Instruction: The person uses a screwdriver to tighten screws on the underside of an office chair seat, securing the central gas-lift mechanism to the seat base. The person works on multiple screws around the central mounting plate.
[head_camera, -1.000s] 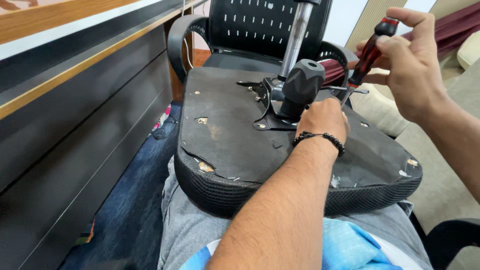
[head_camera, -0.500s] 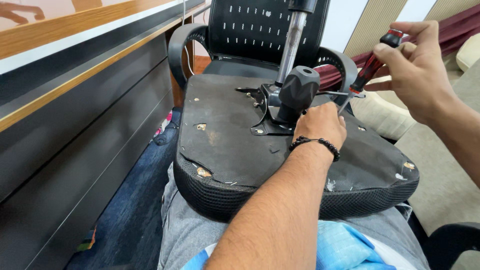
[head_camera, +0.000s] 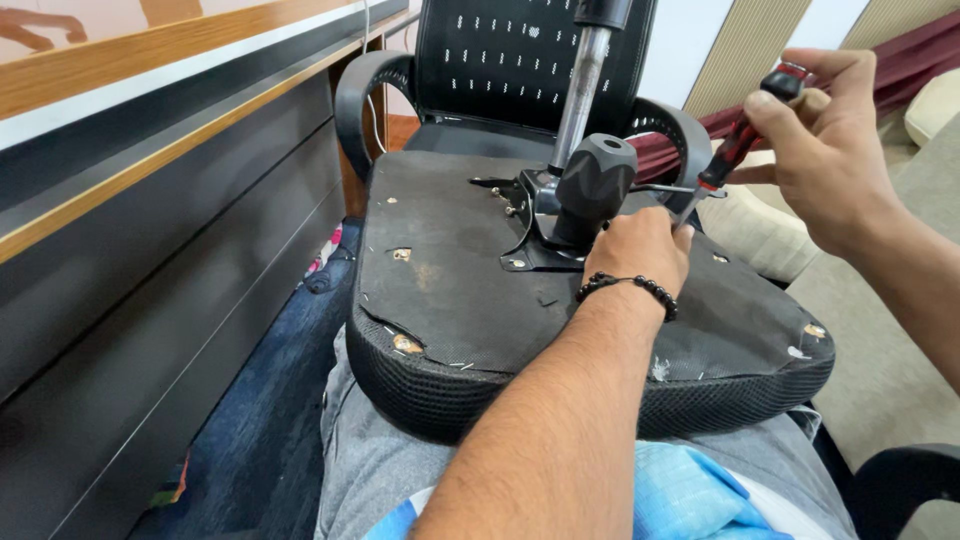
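Beside a desk (head_camera: 150, 200), upturned seat (head_camera: 450, 290) on lap — right hand (head_camera: 825, 150), gripping the screwdriver (head_camera: 735, 150), has lifted away; left hand (head_camera: 640, 245) fingers stay curled at the bracket (head_camera: 540, 215), so the screw looks disengaged.

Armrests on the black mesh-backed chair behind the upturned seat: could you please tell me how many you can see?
2: the left armrest curves up beside the desk, and the right armrest shows behind the gas cylinder, partly hidden by it.

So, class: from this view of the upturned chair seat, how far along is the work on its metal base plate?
Done: the chair seat lies upside down across the person's lap, underside up. In hand: the right hand holds a red-and-black screwdriver angled down at the metal base plate, while the left hand rests beside its tip. Left: the plate and gas cylinder are still on the seat, with screw heads showing.
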